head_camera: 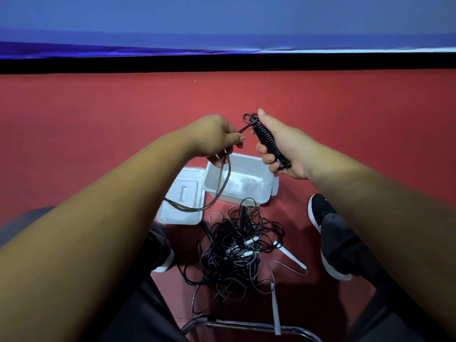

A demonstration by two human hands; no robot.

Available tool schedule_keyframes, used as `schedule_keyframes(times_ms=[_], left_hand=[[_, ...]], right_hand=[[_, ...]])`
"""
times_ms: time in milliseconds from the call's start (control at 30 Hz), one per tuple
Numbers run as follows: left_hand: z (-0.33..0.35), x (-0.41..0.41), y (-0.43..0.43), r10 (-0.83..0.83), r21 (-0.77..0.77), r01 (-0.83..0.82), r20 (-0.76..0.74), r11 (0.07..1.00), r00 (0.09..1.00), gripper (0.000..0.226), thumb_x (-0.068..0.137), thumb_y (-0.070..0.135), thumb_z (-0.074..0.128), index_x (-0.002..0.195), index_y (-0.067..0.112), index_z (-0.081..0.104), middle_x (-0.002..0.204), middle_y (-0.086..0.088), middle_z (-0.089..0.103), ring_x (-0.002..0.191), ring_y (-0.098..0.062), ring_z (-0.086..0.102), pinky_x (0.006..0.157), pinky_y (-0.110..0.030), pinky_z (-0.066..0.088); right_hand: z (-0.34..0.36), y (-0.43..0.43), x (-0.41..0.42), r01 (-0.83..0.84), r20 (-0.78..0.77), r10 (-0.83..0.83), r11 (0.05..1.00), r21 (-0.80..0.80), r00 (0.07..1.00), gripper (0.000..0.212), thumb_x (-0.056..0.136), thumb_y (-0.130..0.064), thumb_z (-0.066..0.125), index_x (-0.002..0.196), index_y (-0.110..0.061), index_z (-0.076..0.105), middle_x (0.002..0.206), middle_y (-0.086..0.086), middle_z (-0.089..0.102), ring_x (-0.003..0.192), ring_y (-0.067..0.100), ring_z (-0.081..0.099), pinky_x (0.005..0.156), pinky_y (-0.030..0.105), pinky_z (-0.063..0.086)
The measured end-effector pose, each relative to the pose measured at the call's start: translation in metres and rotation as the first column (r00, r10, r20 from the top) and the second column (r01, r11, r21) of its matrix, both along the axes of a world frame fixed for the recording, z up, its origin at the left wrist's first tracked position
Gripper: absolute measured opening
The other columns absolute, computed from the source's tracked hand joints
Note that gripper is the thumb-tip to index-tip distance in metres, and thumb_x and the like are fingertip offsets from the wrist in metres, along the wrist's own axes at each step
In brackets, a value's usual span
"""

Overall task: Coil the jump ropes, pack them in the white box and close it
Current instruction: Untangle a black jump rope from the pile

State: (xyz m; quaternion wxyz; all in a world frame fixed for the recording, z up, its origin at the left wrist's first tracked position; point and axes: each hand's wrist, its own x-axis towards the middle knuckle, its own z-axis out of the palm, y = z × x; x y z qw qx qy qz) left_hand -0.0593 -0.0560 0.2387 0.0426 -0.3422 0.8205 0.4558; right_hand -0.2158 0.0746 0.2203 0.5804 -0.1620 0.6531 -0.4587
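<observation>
Place: indoor sports or exercise room, by the look | smooth red floor [98,114] running wide | blue wall [222,21] above black strip [222,62] | tangled jump ropes [234,245] heaped beside metal chair frame [246,325]

There is just one camera, and it sits on the person's head. It looks forward and down, with the left hand [213,137] and right hand [286,149] close in front of it and the white box [249,169] farther down on the red floor [98,119]. The blue wall [222,21] at the top is farthest away.
</observation>
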Motion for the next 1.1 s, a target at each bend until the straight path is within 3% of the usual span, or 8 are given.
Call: schedule_keyframes(times_ms=[167, 333, 433, 533, 633, 800, 900, 1100], left_hand=[[-0.003, 0.006, -0.013, 0.048, 0.183, -0.016, -0.168, 0.983, 0.985, 0.027, 0.103, 0.027, 0.066, 0.106, 0.001, 0.074, 0.094, -0.007, 0.078, 0.085, -0.018, 0.072, 0.087, -0.039, 0.060], [0.002, 0.009, -0.018, 0.058, 0.245, 0.024, -0.319, 0.969, 0.946, 0.013, 0.100, 0.018, 0.068, 0.106, 0.009, 0.075, 0.100, -0.007, 0.077, 0.095, -0.011, 0.068, 0.092, -0.024, 0.052], [0.004, 0.006, -0.014, 0.103, 0.346, 0.035, -0.373, 0.938, 0.922, 0.027, 0.108, 0.030, 0.055, 0.106, 0.011, 0.075, 0.088, -0.006, 0.069, 0.101, -0.023, 0.066, 0.107, -0.038, 0.049], [0.004, 0.004, -0.014, 0.141, 0.416, 0.016, -0.344, 0.909, 0.928, 0.038, 0.111, 0.032, 0.047, 0.114, 0.005, 0.073, 0.080, -0.001, 0.058, 0.093, -0.024, 0.068, 0.099, -0.037, 0.055], [-0.001, 0.007, -0.015, -0.006, 0.254, 0.069, -0.242, 0.965, 0.970, 0.027, 0.109, 0.023, 0.053, 0.116, 0.007, 0.074, 0.082, -0.002, 0.062, 0.077, -0.018, 0.062, 0.081, -0.032, 0.055], [-0.006, 0.009, -0.018, -0.118, -0.052, 0.115, -0.065, 0.992, 0.991, 0.015, 0.101, 0.023, 0.068, 0.109, 0.021, 0.081, 0.090, -0.002, 0.078, 0.075, -0.007, 0.068, 0.075, -0.023, 0.054], [-0.007, 0.008, -0.017, -0.123, -0.166, 0.122, 0.002, 0.978, 0.992, 0.011, 0.098, 0.026, 0.073, 0.101, 0.020, 0.081, 0.078, 0.004, 0.077, 0.061, 0.003, 0.061, 0.066, -0.017, 0.049], [-0.002, 0.009, -0.013, -0.127, -0.165, 0.124, -0.005, 0.978, 0.992, 0.019, 0.099, 0.019, 0.071, 0.082, 0.028, 0.074, 0.068, 0.010, 0.071, 0.058, 0.003, 0.063, 0.059, -0.012, 0.049]], right_hand=[[0.003, -0.001, -0.005, 0.014, 0.007, -0.014, 0.999, -0.032, 1.000, 0.048, 0.094, -0.070, 0.057, 0.110, -0.026, 0.068, 0.068, -0.003, 0.052, 0.049, 0.013, 0.038, 0.046, 0.023, 0.030], [0.002, -0.002, -0.011, 0.017, -0.024, -0.018, 1.000, -0.025, 1.000, 0.045, 0.094, -0.066, 0.053, 0.103, -0.025, 0.069, 0.067, -0.003, 0.051, 0.048, 0.014, 0.038, 0.048, 0.023, 0.030], [0.001, -0.002, -0.014, 0.036, -0.038, -0.037, 0.999, -0.020, 0.999, 0.044, 0.095, -0.065, 0.053, 0.102, -0.025, 0.069, 0.066, -0.003, 0.052, 0.048, 0.014, 0.038, 0.047, 0.023, 0.030], [0.002, -0.001, -0.016, 0.052, -0.048, -0.053, 0.999, -0.013, 0.997, 0.044, 0.095, -0.066, 0.053, 0.101, -0.025, 0.068, 0.066, -0.003, 0.053, 0.048, 0.014, 0.039, 0.046, 0.022, 0.031], [0.003, 0.000, -0.018, 0.032, -0.025, -0.033, 0.999, -0.008, 0.999, 0.044, 0.096, -0.066, 0.053, 0.103, -0.025, 0.066, 0.067, -0.003, 0.052, 0.048, 0.013, 0.038, 0.044, 0.021, 0.030], [0.008, 0.003, -0.017, -0.133, 0.108, 0.136, 0.990, -0.036, 0.985, 0.046, 0.097, -0.068, 0.053, 0.109, -0.024, 0.062, 0.069, -0.004, 0.047, 0.047, 0.010, 0.031, 0.042, 0.019, 0.025], [0.011, 0.005, -0.014, -0.240, 0.199, 0.249, 0.968, -0.065, 0.948, 0.046, 0.099, -0.066, 0.050, 0.105, -0.022, 0.061, 0.070, -0.003, 0.042, 0.045, 0.009, 0.028, 0.043, 0.019, 0.019], [0.014, 0.012, -0.004, -0.443, 0.318, 0.438, 0.895, -0.061, 0.841, 0.057, 0.099, -0.065, 0.049, 0.106, -0.014, 0.074, 0.068, -0.002, 0.032, 0.039, 0.006, 0.024, 0.041, 0.017, 0.015]])
